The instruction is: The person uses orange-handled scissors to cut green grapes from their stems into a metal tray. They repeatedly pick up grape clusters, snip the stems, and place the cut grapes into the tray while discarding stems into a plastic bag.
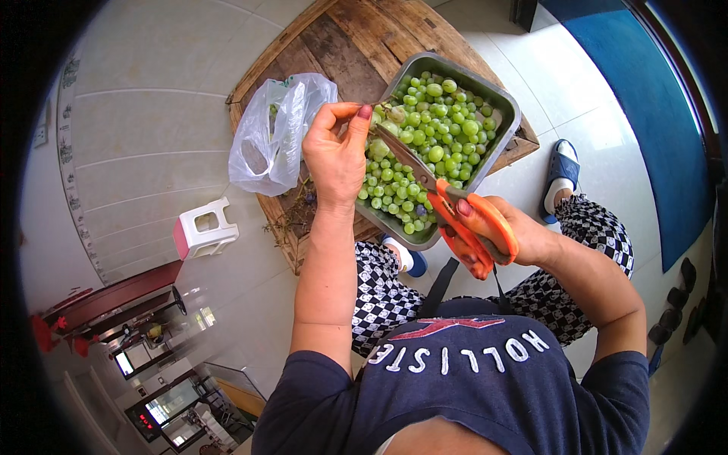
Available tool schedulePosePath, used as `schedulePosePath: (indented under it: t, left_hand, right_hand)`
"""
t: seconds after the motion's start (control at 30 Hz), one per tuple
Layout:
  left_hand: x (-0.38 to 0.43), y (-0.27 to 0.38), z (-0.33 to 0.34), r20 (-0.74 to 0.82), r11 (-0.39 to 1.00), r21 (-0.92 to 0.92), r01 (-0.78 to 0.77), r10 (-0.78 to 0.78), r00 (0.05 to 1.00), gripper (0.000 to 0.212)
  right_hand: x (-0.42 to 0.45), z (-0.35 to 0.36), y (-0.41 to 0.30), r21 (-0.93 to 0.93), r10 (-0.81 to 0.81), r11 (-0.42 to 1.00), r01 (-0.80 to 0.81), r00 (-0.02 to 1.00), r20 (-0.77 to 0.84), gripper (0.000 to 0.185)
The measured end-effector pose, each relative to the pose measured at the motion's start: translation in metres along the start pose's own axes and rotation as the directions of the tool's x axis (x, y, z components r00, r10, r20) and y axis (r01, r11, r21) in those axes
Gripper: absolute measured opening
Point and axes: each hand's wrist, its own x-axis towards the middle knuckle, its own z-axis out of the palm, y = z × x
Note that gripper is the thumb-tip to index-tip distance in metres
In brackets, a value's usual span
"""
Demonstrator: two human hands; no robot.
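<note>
My left hand point(336, 151) pinches a thin grape stem between thumb and forefinger, over the left side of a metal tray. A few pale grapes point(393, 116) hang close to the fingertips. My right hand point(526, 236) grips orange-handled scissors point(418, 166) through the handle loops. Their blades point up and left, with the tips close below my left thumb; whether they touch the stem I cannot tell. Beneath them, the rectangular metal tray point(508, 142) holds many loose green grapes point(446, 122) and one dark purple grape point(421, 210).
The tray rests on a worn wooden table point(364, 37), partly past its near edge. A translucent plastic bag point(278, 136) stands left of my left hand. Bare grape stems point(293, 216) lie at the table's near left corner. A white plastic stool point(209, 228) is on the tiled floor.
</note>
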Motion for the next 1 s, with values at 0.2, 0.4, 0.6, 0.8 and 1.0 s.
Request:
schedulePosePath:
  t: [0.2,0.4,0.6,0.8,1.0]
  left_hand:
    - [0.0,0.003,0.001,-0.02,0.998,0.058,0.012,-0.011,1.0,0.009]
    - [0.004,-0.005,-0.01,-0.034,0.994,-0.033,0.102,-0.103,0.994,0.011]
    - [0.007,-0.009,-0.018,0.045,0.94,-0.253,0.228,-0.224,0.973,0.01]
    - [0.008,-0.008,-0.02,0.123,0.863,-0.375,0.339,-0.317,0.941,0.009]
    - [0.011,-0.011,-0.026,0.146,0.781,-0.451,0.432,-0.413,0.899,0.008]
  right_hand:
    - [0.0,0.002,0.002,-0.013,0.003,1.0,-0.003,0.998,-0.057,0.049]
    - [0.0,-0.001,-0.002,-0.078,0.063,0.995,-0.07,0.994,-0.091,0.051]
    - [-0.002,-0.004,-0.002,-0.038,0.023,0.999,-0.024,0.999,-0.023,0.054]
    - [-0.002,-0.004,-0.001,-0.021,0.033,0.999,-0.033,0.999,-0.009,0.056]
    - [-0.004,-0.006,-0.002,-0.026,0.016,1.0,-0.017,1.0,-0.026,0.058]
